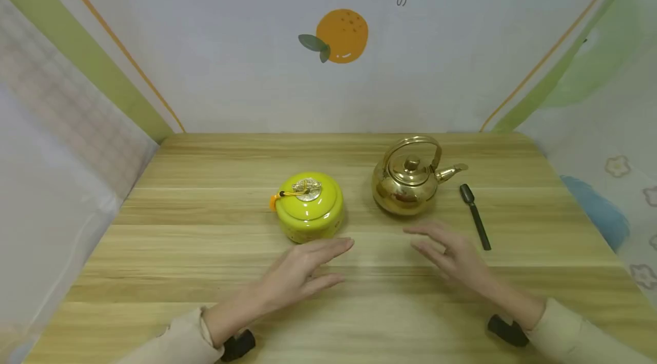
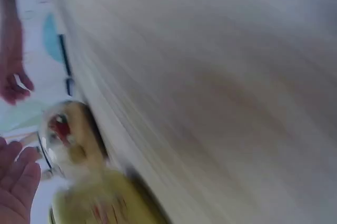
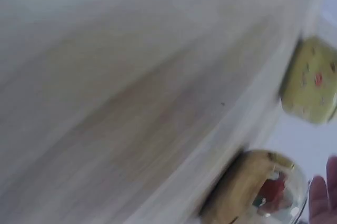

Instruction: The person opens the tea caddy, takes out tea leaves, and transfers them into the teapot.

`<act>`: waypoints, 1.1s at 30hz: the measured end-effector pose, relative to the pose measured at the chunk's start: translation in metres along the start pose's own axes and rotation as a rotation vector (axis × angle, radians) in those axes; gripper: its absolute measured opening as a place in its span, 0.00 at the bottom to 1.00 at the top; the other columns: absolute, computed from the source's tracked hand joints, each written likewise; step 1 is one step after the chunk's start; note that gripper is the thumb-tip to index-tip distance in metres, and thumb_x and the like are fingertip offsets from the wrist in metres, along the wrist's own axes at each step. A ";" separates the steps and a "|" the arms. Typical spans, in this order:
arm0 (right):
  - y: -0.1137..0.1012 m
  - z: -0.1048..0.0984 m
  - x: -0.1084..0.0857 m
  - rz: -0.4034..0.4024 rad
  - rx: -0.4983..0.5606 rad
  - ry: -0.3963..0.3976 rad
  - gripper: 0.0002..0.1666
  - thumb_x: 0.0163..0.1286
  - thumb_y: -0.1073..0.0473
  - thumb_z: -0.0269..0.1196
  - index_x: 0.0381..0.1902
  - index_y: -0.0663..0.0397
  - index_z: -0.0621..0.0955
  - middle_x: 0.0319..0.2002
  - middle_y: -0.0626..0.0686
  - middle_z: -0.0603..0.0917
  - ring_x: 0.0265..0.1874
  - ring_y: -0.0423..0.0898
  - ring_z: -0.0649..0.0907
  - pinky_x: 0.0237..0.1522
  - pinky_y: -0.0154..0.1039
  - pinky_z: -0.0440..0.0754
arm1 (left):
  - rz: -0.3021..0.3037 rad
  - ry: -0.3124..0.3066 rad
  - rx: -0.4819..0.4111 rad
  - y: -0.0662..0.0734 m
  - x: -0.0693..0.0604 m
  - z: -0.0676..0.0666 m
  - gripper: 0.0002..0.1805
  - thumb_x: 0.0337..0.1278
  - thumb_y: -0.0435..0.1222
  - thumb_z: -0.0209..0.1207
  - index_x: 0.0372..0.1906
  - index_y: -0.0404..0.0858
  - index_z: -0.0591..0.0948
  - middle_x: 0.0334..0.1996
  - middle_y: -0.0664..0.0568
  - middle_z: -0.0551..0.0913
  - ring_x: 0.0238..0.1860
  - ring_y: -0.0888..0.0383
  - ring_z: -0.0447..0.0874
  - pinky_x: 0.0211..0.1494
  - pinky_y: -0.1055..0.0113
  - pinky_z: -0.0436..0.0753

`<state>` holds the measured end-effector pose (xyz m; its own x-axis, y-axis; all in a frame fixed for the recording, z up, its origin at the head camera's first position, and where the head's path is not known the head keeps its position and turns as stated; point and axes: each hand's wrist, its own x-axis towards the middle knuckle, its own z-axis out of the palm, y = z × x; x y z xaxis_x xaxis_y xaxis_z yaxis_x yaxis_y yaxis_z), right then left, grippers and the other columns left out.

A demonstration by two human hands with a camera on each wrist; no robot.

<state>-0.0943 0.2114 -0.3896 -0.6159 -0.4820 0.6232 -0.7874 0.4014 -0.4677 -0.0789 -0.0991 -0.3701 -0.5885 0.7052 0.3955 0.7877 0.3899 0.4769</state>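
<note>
A yellow-green lidded jar (image 1: pixel 309 218) with an orange tassel stands left of centre on the wooden table. The left hand (image 1: pixel 300 275) hovers in front of it, fingers fairly straight, holding nothing. To the right stands a shiny gold teapot (image 1: pixel 402 193), handle raised and spout to the right. In front of it is the right hand (image 1: pixel 457 258), fingers loosely bent and empty. The left wrist view shows the jar (image 2: pixel 105 203), the teapot (image 2: pixel 73 139) and both hands, blurred. In the right wrist view are the teapot (image 3: pixel 258 190), the jar (image 3: pixel 311 81) and some fingers (image 3: pixel 321 197).
A small dark spoon (image 1: pixel 477 218) lies on the table (image 1: pixel 215 210) to the right of the teapot. Behind the table hangs a white cloth (image 1: pixel 231 67) printed with oranges, and more printed cloth stands at both sides.
</note>
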 end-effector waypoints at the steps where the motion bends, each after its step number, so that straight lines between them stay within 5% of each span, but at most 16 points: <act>1: 0.002 -0.002 0.002 0.092 0.032 0.055 0.11 0.63 0.67 0.62 0.44 0.61 0.82 0.41 0.50 0.85 0.42 0.37 0.82 0.46 0.22 0.78 | -0.064 0.046 -0.104 0.002 0.005 0.005 0.26 0.56 0.39 0.63 0.58 0.33 0.76 0.56 0.44 0.79 0.56 0.54 0.79 0.57 0.66 0.79; 7: 0.018 -0.009 0.013 0.539 0.313 0.350 0.07 0.67 0.71 0.56 0.40 0.73 0.78 0.32 0.43 0.83 0.32 0.34 0.82 0.36 0.25 0.82 | -0.447 0.272 -0.674 0.010 0.044 0.032 0.21 0.55 0.31 0.63 0.55 0.29 0.78 0.52 0.39 0.81 0.47 0.49 0.84 0.47 0.71 0.83; 12: 0.038 -0.016 0.025 0.838 0.581 0.582 0.09 0.69 0.62 0.57 0.43 0.63 0.72 0.33 0.48 0.78 0.33 0.38 0.80 0.39 0.27 0.82 | -0.553 0.450 -0.820 0.009 0.081 0.048 0.22 0.55 0.31 0.63 0.56 0.31 0.77 0.54 0.40 0.80 0.44 0.49 0.84 0.46 0.71 0.83; 16: 0.053 -0.021 0.035 1.027 0.685 0.665 0.14 0.68 0.57 0.59 0.47 0.52 0.68 0.38 0.45 0.73 0.36 0.35 0.77 0.39 0.24 0.81 | -0.561 0.540 -0.854 0.006 0.110 0.057 0.23 0.55 0.32 0.63 0.57 0.31 0.76 0.54 0.40 0.80 0.41 0.48 0.84 0.44 0.72 0.84; 21: 0.069 -0.023 0.043 1.151 0.661 0.680 0.18 0.67 0.55 0.60 0.50 0.48 0.65 0.41 0.45 0.70 0.37 0.35 0.75 0.39 0.24 0.79 | -0.592 0.602 -0.812 0.002 0.142 0.067 0.23 0.53 0.34 0.65 0.55 0.34 0.78 0.53 0.45 0.81 0.38 0.55 0.86 0.39 0.74 0.84; 25: 0.079 -0.021 0.046 1.207 0.599 0.677 0.20 0.66 0.54 0.61 0.51 0.48 0.66 0.38 0.43 0.72 0.35 0.34 0.75 0.34 0.24 0.78 | -0.590 0.632 -0.758 0.001 0.160 0.073 0.23 0.52 0.34 0.65 0.55 0.33 0.78 0.51 0.45 0.82 0.34 0.55 0.86 0.29 0.76 0.83; 33: 0.084 -0.019 0.044 1.221 0.510 0.646 0.09 0.67 0.54 0.60 0.40 0.47 0.70 0.28 0.38 0.75 0.30 0.33 0.75 0.31 0.24 0.76 | -0.550 0.657 -0.633 0.000 0.182 0.082 0.24 0.54 0.33 0.64 0.57 0.28 0.76 0.46 0.40 0.83 0.32 0.54 0.88 0.26 0.77 0.82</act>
<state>-0.1872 0.2383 -0.3895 -0.8802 0.4254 -0.2101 0.1932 -0.0832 -0.9776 -0.1712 0.0775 -0.3629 -0.9662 -0.0060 0.2576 0.2570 0.0458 0.9653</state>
